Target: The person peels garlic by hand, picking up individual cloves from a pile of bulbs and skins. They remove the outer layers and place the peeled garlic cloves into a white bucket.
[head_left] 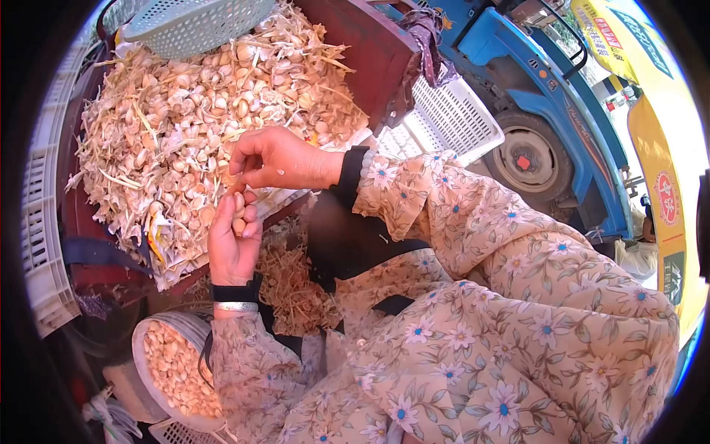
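Palm up at the front edge of the heap, my left hand is curled round a few garlic cloves. My right hand is closed in a pinch just above the left fingertips. Whatever lies between its fingers is hidden. Beneath and beyond both hands spreads a large heap of garlic cloves and dry papery skins. Below my left wrist stands a white bucket full of pale garlic cloves.
A pale green plastic basket rests on the heap's far side. White crates stand at the left and behind the red panel. A blue vehicle is parked at the right. Loose skins lie below the heap.
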`<action>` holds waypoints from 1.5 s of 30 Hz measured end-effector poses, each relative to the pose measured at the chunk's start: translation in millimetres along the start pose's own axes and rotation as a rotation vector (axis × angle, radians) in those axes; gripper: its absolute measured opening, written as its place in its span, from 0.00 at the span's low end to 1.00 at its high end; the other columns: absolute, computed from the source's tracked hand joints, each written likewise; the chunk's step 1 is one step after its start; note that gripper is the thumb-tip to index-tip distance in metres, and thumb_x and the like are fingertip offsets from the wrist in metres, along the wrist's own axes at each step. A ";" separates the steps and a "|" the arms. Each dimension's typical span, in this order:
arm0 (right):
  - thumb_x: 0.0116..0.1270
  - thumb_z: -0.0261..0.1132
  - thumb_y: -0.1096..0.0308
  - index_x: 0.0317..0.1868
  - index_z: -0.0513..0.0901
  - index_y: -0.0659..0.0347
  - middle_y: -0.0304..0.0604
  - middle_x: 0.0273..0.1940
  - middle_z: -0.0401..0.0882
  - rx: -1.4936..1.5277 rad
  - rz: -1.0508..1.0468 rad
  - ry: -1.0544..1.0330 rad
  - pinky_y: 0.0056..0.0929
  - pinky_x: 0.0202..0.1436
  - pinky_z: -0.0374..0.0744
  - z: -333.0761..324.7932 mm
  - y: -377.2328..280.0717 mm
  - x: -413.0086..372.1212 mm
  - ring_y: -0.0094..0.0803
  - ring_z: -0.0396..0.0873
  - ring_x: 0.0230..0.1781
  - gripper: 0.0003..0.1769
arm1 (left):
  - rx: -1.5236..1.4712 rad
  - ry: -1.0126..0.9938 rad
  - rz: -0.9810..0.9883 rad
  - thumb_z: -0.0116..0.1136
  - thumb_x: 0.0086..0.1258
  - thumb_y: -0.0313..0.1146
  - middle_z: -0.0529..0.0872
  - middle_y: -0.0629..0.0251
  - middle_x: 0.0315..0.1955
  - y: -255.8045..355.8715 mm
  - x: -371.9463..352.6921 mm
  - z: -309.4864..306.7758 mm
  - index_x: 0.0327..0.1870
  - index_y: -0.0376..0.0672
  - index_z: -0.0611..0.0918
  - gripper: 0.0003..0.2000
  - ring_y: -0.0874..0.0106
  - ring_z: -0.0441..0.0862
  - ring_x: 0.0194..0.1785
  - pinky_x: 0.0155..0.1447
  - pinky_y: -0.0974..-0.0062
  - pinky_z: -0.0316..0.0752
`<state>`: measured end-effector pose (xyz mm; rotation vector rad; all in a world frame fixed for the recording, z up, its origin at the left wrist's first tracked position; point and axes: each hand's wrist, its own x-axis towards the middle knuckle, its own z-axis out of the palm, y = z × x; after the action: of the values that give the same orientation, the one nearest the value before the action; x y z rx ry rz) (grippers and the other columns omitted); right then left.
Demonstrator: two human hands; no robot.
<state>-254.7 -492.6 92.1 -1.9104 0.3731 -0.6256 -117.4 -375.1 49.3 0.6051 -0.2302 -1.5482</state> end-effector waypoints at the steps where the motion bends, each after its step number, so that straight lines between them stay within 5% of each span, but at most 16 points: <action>1: 0.56 0.65 0.75 0.35 0.79 0.64 0.35 0.30 0.79 0.010 -0.043 -0.008 0.19 0.34 0.76 0.8 3.3 -2.3 0.18 0.78 0.31 0.06 | 0.005 -0.001 0.006 0.47 0.72 0.34 0.77 0.63 0.35 -0.8 -0.2 0.6 0.49 0.36 0.72 0.12 0.79 0.71 0.30 0.26 0.88 0.65; 2: 0.56 0.64 0.76 0.33 0.80 0.64 0.36 0.29 0.79 0.016 -0.144 -0.028 0.19 0.35 0.76 3.1 5.6 -4.3 0.19 0.78 0.32 0.04 | 0.011 -0.001 0.011 0.47 0.73 0.33 0.76 0.63 0.35 -1.6 -0.6 1.3 0.50 0.36 0.72 0.12 0.79 0.70 0.30 0.26 0.88 0.65; 5: 0.55 0.62 0.76 0.33 0.80 0.64 0.40 0.29 0.80 -0.064 -0.027 0.061 0.23 0.37 0.77 6.6 2.3 -6.1 0.25 0.80 0.33 0.04 | 0.015 0.067 0.030 0.47 0.72 0.32 0.75 0.63 0.36 -2.1 3.3 -3.6 0.52 0.36 0.71 0.12 0.79 0.69 0.30 0.26 0.88 0.65; 8: 0.54 0.61 0.75 0.33 0.81 0.64 0.45 0.29 0.80 -0.436 -0.012 0.195 0.29 0.38 0.77 4.9 25.9 5.2 0.34 0.81 0.33 0.06 | 0.022 0.199 0.056 0.49 0.71 0.32 0.75 0.63 0.35 -5.3 11.8 -6.8 0.53 0.36 0.71 0.13 0.79 0.69 0.30 0.26 0.88 0.65; 11: 0.52 0.61 0.73 0.34 0.81 0.64 0.48 0.30 0.81 -0.369 0.032 0.246 0.33 0.38 0.77 3.0 33.1 5.9 0.41 0.80 0.33 0.08 | 0.076 0.284 0.082 0.51 0.69 0.30 0.75 0.63 0.34 -6.5 16.8 -12.9 0.54 0.35 0.70 0.14 0.79 0.69 0.29 0.26 0.88 0.65; 20: 0.49 0.63 0.66 0.34 0.81 0.63 0.51 0.31 0.80 -0.766 0.149 -0.082 0.40 0.39 0.76 11.2 30.2 10.4 0.47 0.79 0.37 0.12 | 0.157 0.299 0.053 0.48 0.61 0.23 0.76 0.61 0.33 -6.4 10.8 -9.5 0.50 0.35 0.72 0.14 0.77 0.71 0.29 0.28 0.86 0.67; 23: 0.47 0.66 0.64 0.34 0.80 0.64 0.52 0.31 0.79 -0.901 0.153 -0.156 0.40 0.39 0.75 18.8 53.8 21.1 0.48 0.78 0.37 0.14 | 0.146 0.290 0.024 0.47 0.63 0.24 0.78 0.61 0.32 -7.3 10.0 -12.4 0.48 0.36 0.73 0.12 0.76 0.73 0.30 0.29 0.86 0.70; 29: 0.45 0.70 0.64 0.35 0.80 0.66 0.48 0.31 0.77 -0.399 -0.033 0.055 0.33 0.38 0.76 11.9 -0.9 -3.7 0.40 0.79 0.34 0.18 | -0.060 0.181 -0.120 0.42 0.74 0.41 0.80 0.60 0.37 -16.8 10.8 -12.3 0.48 0.37 0.74 0.15 0.74 0.77 0.32 0.29 0.84 0.74; 30: 0.48 0.69 0.67 0.37 0.80 0.66 0.46 0.32 0.77 -0.293 0.057 -0.064 0.30 0.37 0.77 12.3 -13.8 -10.8 0.35 0.79 0.34 0.16 | -0.117 0.172 -0.098 0.41 0.74 0.42 0.80 0.59 0.36 -19.2 8.7 -11.0 0.48 0.37 0.74 0.17 0.74 0.77 0.32 0.29 0.84 0.74; 33: 0.51 0.68 0.70 0.39 0.81 0.65 0.46 0.33 0.78 -0.214 -0.019 0.161 0.29 0.37 0.77 -1.5 -3.6 -22.0 0.34 0.79 0.33 0.14 | -0.213 0.153 -0.184 0.42 0.74 0.43 0.78 0.57 0.37 -19.1 4.8 -4.8 0.47 0.37 0.74 0.16 0.73 0.76 0.33 0.28 0.85 0.73; 35: 0.53 0.66 0.71 0.40 0.81 0.63 0.47 0.35 0.79 -0.525 -0.021 0.276 0.30 0.36 0.77 -28.4 24.4 -18.5 0.36 0.80 0.32 0.13 | -0.179 0.166 -0.209 0.44 0.73 0.42 0.78 0.58 0.36 -18.4 5.2 -12.2 0.46 0.37 0.74 0.16 0.74 0.75 0.32 0.27 0.84 0.71; 37: 0.52 0.65 0.68 0.39 0.82 0.62 0.47 0.33 0.80 -0.616 0.157 0.247 0.33 0.37 0.77 -37.9 21.9 -16.7 0.40 0.80 0.31 0.13 | -0.195 0.169 -0.212 0.45 0.73 0.41 0.78 0.56 0.36 -19.2 4.4 -11.4 0.45 0.37 0.74 0.15 0.74 0.74 0.31 0.26 0.84 0.70; 45: 0.49 0.63 0.65 0.33 0.78 0.62 0.49 0.29 0.80 -0.939 0.126 0.071 0.43 0.36 0.75 -2.5 32.7 7.0 0.46 0.80 0.33 0.12 | -0.077 0.203 -0.185 0.50 0.71 0.35 0.78 0.62 0.31 -20.3 7.2 -9.6 0.44 0.39 0.75 0.09 0.77 0.73 0.27 0.24 0.84 0.67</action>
<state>-249.6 -511.5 64.9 -2.7166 0.9458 -0.4619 -129.8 -378.3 29.5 0.7331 0.0404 -1.6516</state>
